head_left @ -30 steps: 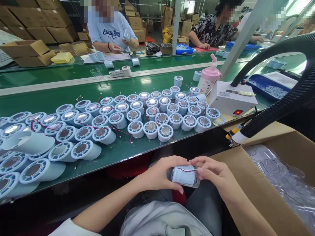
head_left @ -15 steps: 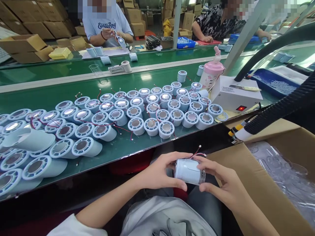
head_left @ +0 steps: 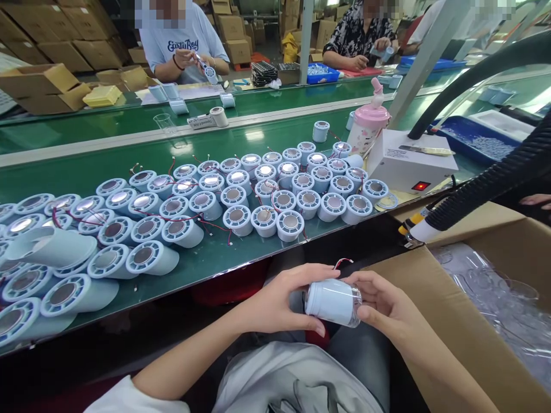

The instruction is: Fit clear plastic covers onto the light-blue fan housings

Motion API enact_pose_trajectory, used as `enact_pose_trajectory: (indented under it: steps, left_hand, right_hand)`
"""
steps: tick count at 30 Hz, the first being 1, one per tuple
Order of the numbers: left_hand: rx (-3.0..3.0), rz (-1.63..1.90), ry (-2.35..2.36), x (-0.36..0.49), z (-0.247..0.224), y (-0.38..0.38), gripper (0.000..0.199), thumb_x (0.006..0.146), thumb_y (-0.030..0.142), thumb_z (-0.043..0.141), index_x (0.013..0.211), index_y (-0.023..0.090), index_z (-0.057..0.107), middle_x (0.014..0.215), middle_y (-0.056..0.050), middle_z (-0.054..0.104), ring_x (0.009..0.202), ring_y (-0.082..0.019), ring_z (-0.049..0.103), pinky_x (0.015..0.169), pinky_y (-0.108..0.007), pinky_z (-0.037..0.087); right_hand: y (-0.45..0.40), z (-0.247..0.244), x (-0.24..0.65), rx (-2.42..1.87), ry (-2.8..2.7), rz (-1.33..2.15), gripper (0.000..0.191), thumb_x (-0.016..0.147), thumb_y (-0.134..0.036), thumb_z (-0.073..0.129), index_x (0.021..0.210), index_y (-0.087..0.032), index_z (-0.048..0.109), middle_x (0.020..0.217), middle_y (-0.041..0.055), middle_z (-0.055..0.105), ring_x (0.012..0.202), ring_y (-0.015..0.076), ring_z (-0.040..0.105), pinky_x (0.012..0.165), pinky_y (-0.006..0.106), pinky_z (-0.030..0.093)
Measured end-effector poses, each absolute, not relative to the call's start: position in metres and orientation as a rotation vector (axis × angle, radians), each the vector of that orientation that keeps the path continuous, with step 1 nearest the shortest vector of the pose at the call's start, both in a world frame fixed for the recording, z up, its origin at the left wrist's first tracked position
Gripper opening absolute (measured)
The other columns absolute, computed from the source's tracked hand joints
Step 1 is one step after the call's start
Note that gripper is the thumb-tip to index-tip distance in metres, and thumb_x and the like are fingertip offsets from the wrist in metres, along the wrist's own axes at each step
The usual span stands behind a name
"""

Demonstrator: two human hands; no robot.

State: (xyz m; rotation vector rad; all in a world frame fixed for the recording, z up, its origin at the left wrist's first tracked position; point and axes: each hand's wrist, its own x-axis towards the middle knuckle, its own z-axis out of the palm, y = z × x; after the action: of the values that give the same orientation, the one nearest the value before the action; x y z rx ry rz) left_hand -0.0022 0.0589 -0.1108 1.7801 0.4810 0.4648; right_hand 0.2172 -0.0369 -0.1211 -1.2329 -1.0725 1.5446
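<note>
Blue cylinder (head_left: 330, 302) — between left hand (head_left: 279, 301) and right hand (head_left: 386, 304)

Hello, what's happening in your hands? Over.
Left fingers gripping blue cylinder; right fingers at its clear end. Thin wire poking up beyond it. Nothing visibly blocking.

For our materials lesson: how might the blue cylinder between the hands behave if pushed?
The blue cylinder would probably roll, having a curved side. It seems stiff, showing no dent in the left hand. The thin, bent wires would likely flop.
</note>
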Motion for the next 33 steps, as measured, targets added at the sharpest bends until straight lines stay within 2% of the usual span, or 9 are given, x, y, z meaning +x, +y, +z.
enact_pose_trajectory:
  steps: [7,13,17,21,26,33]
  left_hand:
    - [1.828,0.465,0.459,-0.003,-0.109,0.058,0.071,0.068,0.029,0.081,0.133,0.028,0.054,0.145,-0.009,0.047,0.133,-0.029,0.045,0.112,-0.045,0.034]
    - [1.855,0.519,0.398,-0.003,-0.114,0.06,0.074,0.066,0.027,0.083,0.133,0.028,0.053,0.143,-0.011,0.05,0.131,-0.028,0.047,0.11,-0.044,0.036]
    - [1.876,0.535,0.376,-0.003,-0.117,0.061,0.077,0.064,0.023,0.084,0.134,0.029,0.051,0.143,-0.01,0.05,0.132,-0.027,0.046,0.11,-0.042,0.036]
    - [1.884,0.543,0.352,-0.002,-0.117,0.061,0.079,0.064,0.021,0.084,0.135,0.031,0.05,0.144,-0.009,0.049,0.132,-0.026,0.046,0.111,-0.041,0.036]
    - [1.854,0.571,0.322,0.0,-0.117,0.061,0.081,0.062,0.019,0.085,0.134,0.031,0.051,0.143,-0.009,0.05,0.132,-0.026,0.047,0.11,-0.042,0.037]
    - [1.809,0.59,0.302,0.001,-0.116,0.059,0.079,0.062,0.017,0.085,0.133,0.032,0.053,0.143,-0.009,0.05,0.131,-0.027,0.047,0.11,-0.044,0.036]
  right_hand:
    - [-0.033,-0.121,0.214,-1.227,-0.996,1.597,0.035,0.085,-0.047,0.067,0.107,-0.023,0.057,0.101,0.0041,0.067,0.084,0.0163,0.063,0.068,0.024,0.054]
    - [-0.031,-0.125,0.212,-1.222,-0.879,1.626,0.039,0.084,-0.054,0.066,0.102,-0.021,0.056,0.081,-0.0008,0.064,0.066,0.011,0.06,0.057,0.02,0.053]
    - [-0.029,-0.129,0.209,-1.256,-0.81,1.679,0.044,0.085,-0.059,0.06,0.099,-0.019,0.053,0.069,-0.0023,0.062,0.055,0.0115,0.061,0.05,0.021,0.053]
    - [-0.027,-0.13,0.204,-1.253,-0.744,1.756,0.049,0.084,-0.066,0.054,0.092,-0.018,0.05,0.056,-0.0023,0.062,0.044,0.0125,0.061,0.038,0.016,0.046]
    - [-0.026,-0.133,0.2,-1.196,-0.67,1.841,0.048,0.085,-0.066,0.051,0.084,-0.018,0.049,0.046,-0.0031,0.059,0.036,0.0102,0.057,0.031,0.011,0.038]
    - [-0.029,-0.138,0.2,-1.188,-0.536,1.965,0.053,0.083,-0.072,0.048,0.09,-0.02,0.046,0.045,-0.002,0.06,0.031,0.0094,0.052,0.028,0.01,0.033]
